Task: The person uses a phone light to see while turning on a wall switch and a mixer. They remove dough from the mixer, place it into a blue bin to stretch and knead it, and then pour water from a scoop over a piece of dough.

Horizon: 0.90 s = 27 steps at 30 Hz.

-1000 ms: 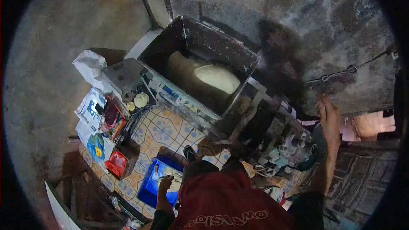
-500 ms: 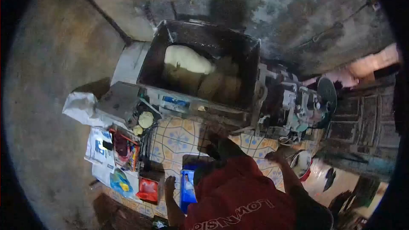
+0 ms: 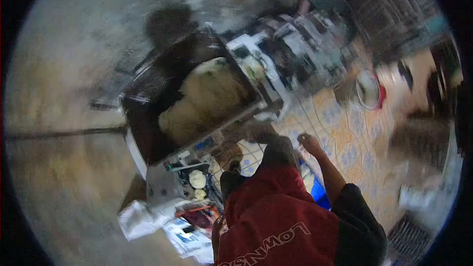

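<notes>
A large mass of pale dough [image 3: 209, 96] lies in a dark open metal trough [image 3: 148, 118] ahead of me. My right hand [image 3: 309, 144] hangs low over the tiled floor beside my leg, fingers loosely bent and nothing visible in it. Below that hand, a blue box [image 3: 321, 198] is partly covered by my body. My left hand [image 3: 219, 224] is mostly hidden at my side, near a cluttered tray of red and dark items [image 3: 199, 216]; its fingers are blurred.
Attached to the trough's right is machinery [image 3: 305, 44] with a large wheel [image 3: 332, 12]. A bucket [image 3: 368, 90] stands on patterned tiles [image 3: 340, 128]. Left of my legs are round pale pieces [image 3: 197, 179], a grey surface [image 3: 162, 187] and a white sack [image 3: 135, 220].
My view has turned, so the trough now sits tilted and further left. The blue box has passed from my body's left side to its right. Both arms hang lower and closer in.
</notes>
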Each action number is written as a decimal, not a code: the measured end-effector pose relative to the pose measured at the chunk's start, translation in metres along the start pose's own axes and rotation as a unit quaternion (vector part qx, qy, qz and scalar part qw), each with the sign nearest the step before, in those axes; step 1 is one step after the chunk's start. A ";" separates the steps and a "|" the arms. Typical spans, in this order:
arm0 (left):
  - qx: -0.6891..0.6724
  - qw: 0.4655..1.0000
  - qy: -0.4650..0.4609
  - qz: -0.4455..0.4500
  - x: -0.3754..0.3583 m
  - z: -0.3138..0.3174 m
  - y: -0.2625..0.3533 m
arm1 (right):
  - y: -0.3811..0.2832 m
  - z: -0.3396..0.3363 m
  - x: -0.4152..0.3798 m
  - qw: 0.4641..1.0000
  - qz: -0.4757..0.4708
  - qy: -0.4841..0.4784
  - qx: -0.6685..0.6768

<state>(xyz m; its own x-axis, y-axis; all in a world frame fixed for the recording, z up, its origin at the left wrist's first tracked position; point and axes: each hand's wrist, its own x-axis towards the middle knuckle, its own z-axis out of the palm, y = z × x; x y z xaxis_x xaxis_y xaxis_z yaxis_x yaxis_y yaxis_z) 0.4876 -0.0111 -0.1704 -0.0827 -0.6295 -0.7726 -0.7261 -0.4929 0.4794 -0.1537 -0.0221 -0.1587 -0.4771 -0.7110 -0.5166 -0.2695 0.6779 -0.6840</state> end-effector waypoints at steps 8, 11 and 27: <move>0.076 0.993 -0.089 -0.032 0.096 -0.183 0.066 | 0.084 0.191 -0.252 0.963 0.259 0.072 -0.008; 0.266 0.946 -0.183 0.019 0.114 -0.175 0.111 | 0.130 0.290 -0.336 0.929 0.368 -0.032 0.020; 0.464 0.829 -0.270 0.155 0.044 0.168 0.195 | 0.405 0.392 -0.368 0.794 0.466 0.290 0.262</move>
<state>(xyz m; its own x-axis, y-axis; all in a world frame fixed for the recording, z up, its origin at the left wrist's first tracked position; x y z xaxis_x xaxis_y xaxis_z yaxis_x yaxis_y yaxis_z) 0.2279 -0.0342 -0.1807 -0.4750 -0.1557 -0.8661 -0.8050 0.4744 0.3562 0.2404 0.4408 -0.4469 -0.6109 0.3630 -0.7036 0.7389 0.5804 -0.3422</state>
